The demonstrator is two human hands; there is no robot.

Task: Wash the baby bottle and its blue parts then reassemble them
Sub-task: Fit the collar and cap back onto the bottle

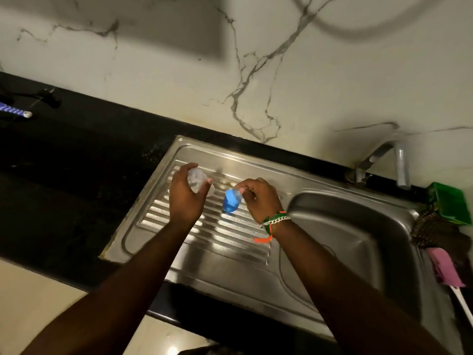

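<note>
Both hands are held over the ribbed drainboard [230, 242] of a stainless-steel sink unit, and that drainboard serves as the anchor for everything else. The left hand [185, 194] hovers over the drainboard's far left part, its fingers and thumb curled round the clear baby bottle [198, 179], which shows only as a pale, see-through shape between thumb and fingertips. The right hand [259, 198] is just to the right of it, above the middle of the drainboard, pinching the blue part [231, 202] at its upper edge so that the piece hangs to the left of the knuckles; whether this is the collar or the cap is too blurred to tell. The bottle and the blue part are near each other but apart. A chain bracelet with green and orange threads [275, 222] circles the right wrist. Right of the drainboard lies the sink basin [358, 226], with the tap [399, 162] standing at its far edge. Beyond the basin, on the far right, sit a green box [449, 206], a dark scrubber [430, 231] and a pink brush head on a white handle [445, 270]. Left of the drainboard stretches the black countertop [64, 175].
</note>
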